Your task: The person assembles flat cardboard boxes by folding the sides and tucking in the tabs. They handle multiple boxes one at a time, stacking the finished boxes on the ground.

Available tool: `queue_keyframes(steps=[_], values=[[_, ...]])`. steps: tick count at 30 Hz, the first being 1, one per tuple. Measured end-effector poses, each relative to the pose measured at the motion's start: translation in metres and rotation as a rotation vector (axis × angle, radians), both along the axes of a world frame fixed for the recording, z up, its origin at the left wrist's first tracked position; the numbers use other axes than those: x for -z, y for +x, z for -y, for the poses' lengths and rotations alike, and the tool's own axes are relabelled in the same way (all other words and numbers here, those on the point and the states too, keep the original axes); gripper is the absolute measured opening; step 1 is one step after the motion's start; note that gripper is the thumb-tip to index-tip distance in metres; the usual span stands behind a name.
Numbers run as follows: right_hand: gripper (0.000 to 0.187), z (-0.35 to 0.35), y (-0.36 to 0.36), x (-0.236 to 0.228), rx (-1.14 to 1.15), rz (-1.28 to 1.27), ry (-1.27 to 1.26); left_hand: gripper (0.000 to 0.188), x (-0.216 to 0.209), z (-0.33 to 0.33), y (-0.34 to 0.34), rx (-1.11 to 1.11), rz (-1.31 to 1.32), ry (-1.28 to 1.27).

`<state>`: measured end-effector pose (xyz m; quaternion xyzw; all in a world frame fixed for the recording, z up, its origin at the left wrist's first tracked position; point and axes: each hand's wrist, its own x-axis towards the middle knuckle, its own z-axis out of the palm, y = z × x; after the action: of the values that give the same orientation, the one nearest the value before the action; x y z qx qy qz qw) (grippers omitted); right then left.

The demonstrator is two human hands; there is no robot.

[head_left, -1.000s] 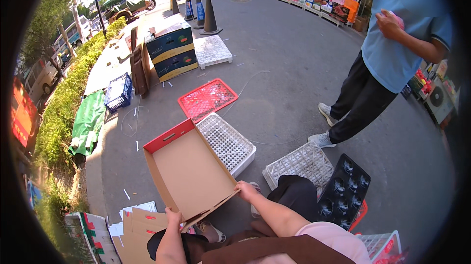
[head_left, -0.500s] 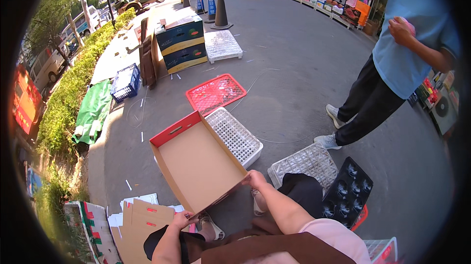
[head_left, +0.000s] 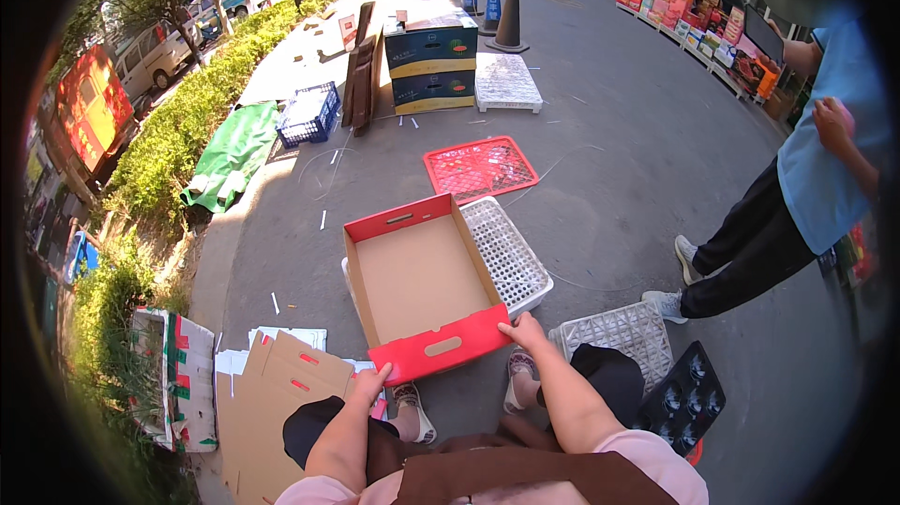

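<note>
An open cardboard box (head_left: 417, 271), brown inside with red end panels, rests tilted on an upturned-looking white plastic crate (head_left: 520, 266) in front of me. Its near red end panel (head_left: 427, 347), cut with an oval handle hole, faces up toward me. My left hand (head_left: 368, 383) grips the left corner of that panel, fingers closed on the cardboard. At the panel's right corner, my right hand (head_left: 525, 331) pinches the edge. The box's underside and most of the crate's left part are hidden.
Flattened cardboard (head_left: 286, 402) lies at my left. A white slatted crate (head_left: 614, 341) and a black moulded tray (head_left: 684, 402) are at my right. Beyond are a red plastic lid (head_left: 480, 167), stacked dark boxes (head_left: 431, 64) and a blue crate (head_left: 307, 115). A person in blue (head_left: 834, 149) stands right.
The near panel's red face has come into view between my hands, where mostly the brown inside showed before. My view has turned left, and the person's phone arm has lowered.
</note>
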<state>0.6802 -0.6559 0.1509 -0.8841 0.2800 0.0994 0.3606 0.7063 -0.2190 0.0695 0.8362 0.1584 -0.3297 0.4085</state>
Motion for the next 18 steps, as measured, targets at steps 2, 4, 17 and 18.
queue_keyframes(steps=[2,4,17,18], values=[[0.073,-0.003,0.006,-0.001,0.028,-0.098,-0.045,0.049,0.004,0.007,0.000,-0.010,0.170,0.071],[0.069,0.003,0.007,-0.016,0.067,-0.282,-0.015,0.046,-0.035,0.040,-0.004,0.024,0.401,0.169],[0.044,-0.002,0.053,0.016,-0.076,-0.749,0.090,0.045,-0.076,0.064,0.009,-0.158,0.628,0.452],[0.044,0.003,0.055,0.029,-0.072,-0.770,0.095,0.050,-0.075,0.064,0.011,-0.132,0.605,0.459]])
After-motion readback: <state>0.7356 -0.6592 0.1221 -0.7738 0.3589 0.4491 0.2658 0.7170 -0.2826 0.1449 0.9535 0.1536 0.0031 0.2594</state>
